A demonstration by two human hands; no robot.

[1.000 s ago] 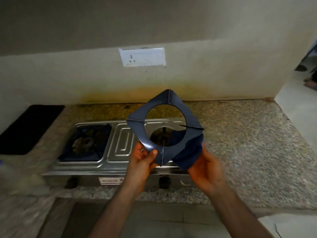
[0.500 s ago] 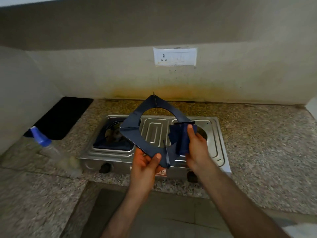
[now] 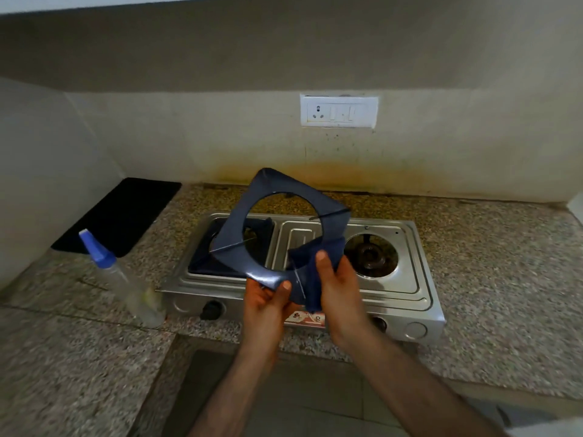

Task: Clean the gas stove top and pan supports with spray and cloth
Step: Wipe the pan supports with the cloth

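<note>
A dark blue square pan support [image 3: 277, 190] with a round hole is held tilted in the air above the steel two-burner stove [image 3: 410, 288]. My left hand [image 3: 268, 298] pinches its near corner. My right hand [image 3: 337, 279] grips a dark blue cloth [image 3: 315, 257] against the support's right side, thumb on top. The right burner [image 3: 369, 255] is bare. A second pan support [image 3: 205, 263] sits over the left burner, partly hidden by the held one. The spray bottle [image 3: 126, 279] with a blue cap stands left of the stove.
The stove sits on a speckled granite counter [image 3: 504, 263] against a stained wall. A black mat [image 3: 120, 212] lies at the back left. A white socket plate [image 3: 339, 111] is on the wall. Two knobs [image 3: 212, 309] face me on the stove front.
The view swung left, bringing the spray bottle into sight. The pan support has tilted and turned in my hands, and my right hand's cloth moved up onto its right side.
</note>
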